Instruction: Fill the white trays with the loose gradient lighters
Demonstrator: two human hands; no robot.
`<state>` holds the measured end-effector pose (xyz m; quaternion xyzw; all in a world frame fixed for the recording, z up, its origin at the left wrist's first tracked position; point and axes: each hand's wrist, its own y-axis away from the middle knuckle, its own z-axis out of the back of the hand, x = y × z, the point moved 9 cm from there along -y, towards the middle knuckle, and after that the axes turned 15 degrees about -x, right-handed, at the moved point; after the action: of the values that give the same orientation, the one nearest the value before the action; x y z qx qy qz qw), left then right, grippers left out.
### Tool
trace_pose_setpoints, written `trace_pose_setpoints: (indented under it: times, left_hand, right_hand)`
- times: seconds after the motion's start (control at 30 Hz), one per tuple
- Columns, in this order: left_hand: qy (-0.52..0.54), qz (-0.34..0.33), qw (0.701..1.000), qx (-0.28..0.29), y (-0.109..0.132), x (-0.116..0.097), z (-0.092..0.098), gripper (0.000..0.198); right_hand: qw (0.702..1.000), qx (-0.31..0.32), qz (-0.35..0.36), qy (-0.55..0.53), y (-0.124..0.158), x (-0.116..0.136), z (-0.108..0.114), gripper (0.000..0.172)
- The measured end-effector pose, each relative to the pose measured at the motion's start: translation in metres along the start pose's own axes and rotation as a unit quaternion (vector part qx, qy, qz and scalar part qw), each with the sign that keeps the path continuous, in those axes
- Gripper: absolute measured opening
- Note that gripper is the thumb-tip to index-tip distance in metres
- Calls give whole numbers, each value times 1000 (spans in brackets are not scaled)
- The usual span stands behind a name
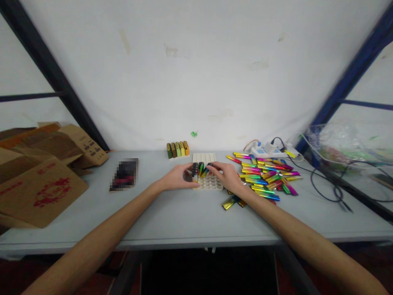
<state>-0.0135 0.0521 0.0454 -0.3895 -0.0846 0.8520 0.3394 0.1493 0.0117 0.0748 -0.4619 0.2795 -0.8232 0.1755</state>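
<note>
A white tray (pixel 211 184) with rows of round holes lies on the table between my hands. My left hand (pixel 174 178) curls around its left end, thumb at the near edge and fingers at the far side. A few shiny sticks with black tops (pixel 195 168) stand upright in the tray beside those fingers. In the fingertips of my right hand (pixel 229 176) is a shiny green-gold stick (pixel 204 171) with a dark top, tilted over the holes. Its lower end is too small to make out clearly. A second white holed tray (pixel 204 157) lies just behind.
Many loose shiny coloured sticks (pixel 260 180) are heaped on the right. A block of upright sticks (pixel 178 150) stands near the wall. Cardboard boxes (pixel 46 188) and a pixelated dark item (pixel 124 175) are left; a power strip (pixel 272 151) and black cable (pixel 331 196) lie right.
</note>
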Motion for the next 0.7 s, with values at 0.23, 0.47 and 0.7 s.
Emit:
trace_pose_setpoints:
  times: [0.23,0.47,0.7]
  left_hand:
    - [-1,-6,1000,0,0,-2,0,66]
    - [-8,-8,1000,2,0,-6,1,62]
    - [-11,-10,1000,-9,0,-7,3,60]
  right_hand:
    - [995,27,62,71,2,4,-13,42]
    - [971,66,93,212,-2,1,-27,33]
    - [952,120,157,235,3,2,-41,34]
